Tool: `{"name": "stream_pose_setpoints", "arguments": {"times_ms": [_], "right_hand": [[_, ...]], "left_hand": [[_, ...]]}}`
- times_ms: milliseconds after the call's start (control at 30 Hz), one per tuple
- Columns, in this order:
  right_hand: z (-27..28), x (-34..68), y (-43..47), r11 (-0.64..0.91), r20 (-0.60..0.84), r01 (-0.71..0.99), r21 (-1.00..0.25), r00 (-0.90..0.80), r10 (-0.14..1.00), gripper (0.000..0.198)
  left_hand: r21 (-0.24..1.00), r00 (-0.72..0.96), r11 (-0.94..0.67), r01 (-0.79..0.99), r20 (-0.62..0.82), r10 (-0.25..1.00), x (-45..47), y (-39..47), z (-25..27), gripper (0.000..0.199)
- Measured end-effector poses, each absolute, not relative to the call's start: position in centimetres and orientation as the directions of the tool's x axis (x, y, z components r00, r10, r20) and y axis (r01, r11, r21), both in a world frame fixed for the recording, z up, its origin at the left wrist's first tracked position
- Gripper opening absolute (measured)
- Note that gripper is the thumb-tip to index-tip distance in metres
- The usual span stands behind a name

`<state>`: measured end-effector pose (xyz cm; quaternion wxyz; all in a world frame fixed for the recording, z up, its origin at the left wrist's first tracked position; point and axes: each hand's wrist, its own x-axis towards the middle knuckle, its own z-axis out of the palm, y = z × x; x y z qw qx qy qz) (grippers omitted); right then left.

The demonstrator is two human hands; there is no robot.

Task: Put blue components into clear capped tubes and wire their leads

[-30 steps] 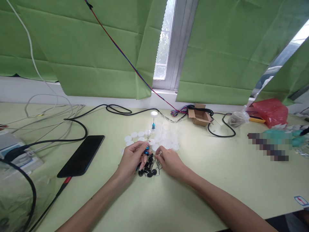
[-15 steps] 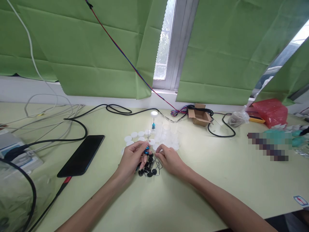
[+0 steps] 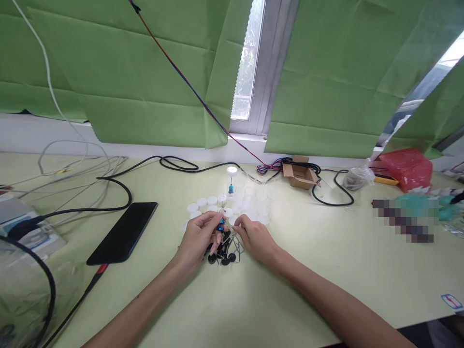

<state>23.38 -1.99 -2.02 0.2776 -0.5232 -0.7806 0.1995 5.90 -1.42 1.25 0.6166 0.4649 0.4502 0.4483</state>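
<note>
My left hand (image 3: 200, 236) is closed around a small shiny blue metal part (image 3: 221, 224) with a thin silver shaft pointing up. Just right of it, my right hand (image 3: 255, 237) pinches what looks like a slim metal hex key (image 3: 234, 227), mostly covered by the fingertips. Beneath both hands lies a pile of black round-headed pieces (image 3: 225, 261) among bent silver rods (image 3: 239, 247). Beyond them stands a clear tube (image 3: 231, 187) with a white cap and another blue part inside. White round caps (image 3: 202, 201) and clear tubes (image 3: 250, 194) lie around it.
A black phone (image 3: 123, 233) with a cable lies at left, near a power strip (image 3: 32, 232). At the back are black cables (image 3: 177, 165) and a small open cardboard box (image 3: 300, 174). A red plastic bag (image 3: 408, 166) sits far right.
Both hands keep almost the same place and grip. Only a slight shift of the whole view shows.
</note>
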Motion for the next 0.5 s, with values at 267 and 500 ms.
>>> {"name": "stream_pose_setpoints", "arguments": {"times_ms": [267, 500], "right_hand": [[-1.86, 23.29, -2.17, 0.417, 0.294, 0.686, -0.596, -0.297, 0.909, 0.011], [-2.19, 23.28, -2.19, 0.533, 0.459, 0.586, -0.61, -0.286, 0.841, 0.014]], "left_hand": [[0.979, 0.19, 0.165, -0.117, -0.141, 0.972, 5.92, -1.43, 1.29, 0.031], [0.978, 0.18, 0.17, -0.122, -0.147, 0.973, 6.07, -1.68, 1.79, 0.032]]}}
